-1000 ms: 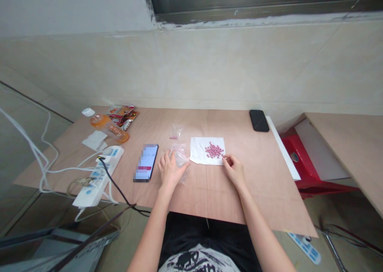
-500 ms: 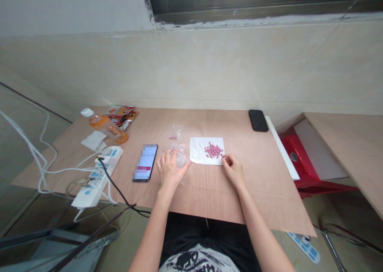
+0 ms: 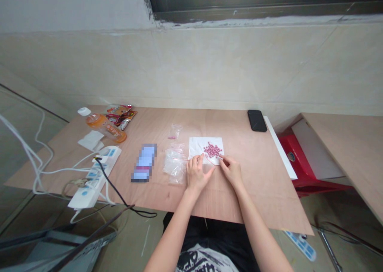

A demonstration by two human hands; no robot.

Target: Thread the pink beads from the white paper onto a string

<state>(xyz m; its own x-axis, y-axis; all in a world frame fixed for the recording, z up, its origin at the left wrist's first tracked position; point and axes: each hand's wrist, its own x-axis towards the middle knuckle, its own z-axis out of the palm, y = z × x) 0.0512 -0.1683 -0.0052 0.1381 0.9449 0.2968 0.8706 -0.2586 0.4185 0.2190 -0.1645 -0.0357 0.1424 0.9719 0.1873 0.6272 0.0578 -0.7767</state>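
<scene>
A loose cluster of small pink beads (image 3: 212, 149) lies on the right half of a white paper sheet (image 3: 196, 144). My left hand (image 3: 197, 172) is at the sheet's front edge, its thumb and fingers holding a small clear zip bag (image 3: 208, 167) with a pinkish line along its top. Just right of it, my right hand (image 3: 231, 170) has thumb and forefinger pinched together beside the beads; whatever is between the tips is too small to make out. Left of the sheet lie several clear plastic bags (image 3: 175, 164). Behind them is a small bag (image 3: 175, 131) with a few pink beads inside.
A phone with a lit screen (image 3: 144, 162) lies to the left. Beyond it are a white power strip (image 3: 95, 176) with cables, tissue (image 3: 91, 140), an orange drink bottle (image 3: 104, 127) and snack packets (image 3: 122, 115). A black phone (image 3: 257, 121) lies at the back right.
My left hand has moved right from the stack of clear bags to the sheet's front edge, carrying a clear bag. The right hand stays pinched beside the beads.
</scene>
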